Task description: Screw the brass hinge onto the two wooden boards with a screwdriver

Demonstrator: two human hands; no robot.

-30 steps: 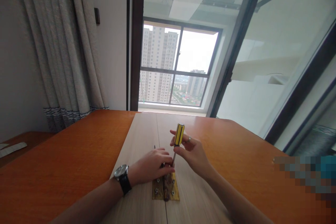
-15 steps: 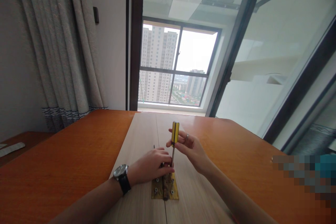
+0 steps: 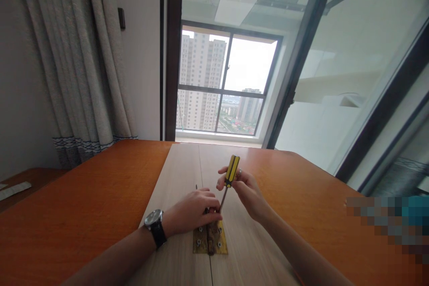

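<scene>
Yellow-and-black-handled screwdriver (image 3: 231,173) tilts over a worn brass-coloured hinge (image 3: 210,237)

The hinge lies across the dark seam between two pale wood-grain boards (image 3: 179,170), inside their outer edges and well short of their far edge. Beneath is a glossy orange-brown wooden table (image 3: 107,201). The bare right hand (image 3: 250,193), wearing a silver-coloured ring (image 3: 239,172), has thumb and fingers clamped on the screwdriver's handle, which leans towards the table's right edge. The bare left hand (image 3: 196,205), with a round-faced, black-strapped wristwatch (image 3: 154,218) at its wrist, rests over the hinge's far end, fingers beside the shaft's lower end; whether they pinch anything cannot be told.

The work looks partly done. Small silver-coloured screws (image 3: 199,243) sit in the four near holes, two on each leaf, though how deep is too small to judge. What is left seems to lie under the left hand, where the hinge's far part is hidden.

No brand, label or writing can be read.
</scene>
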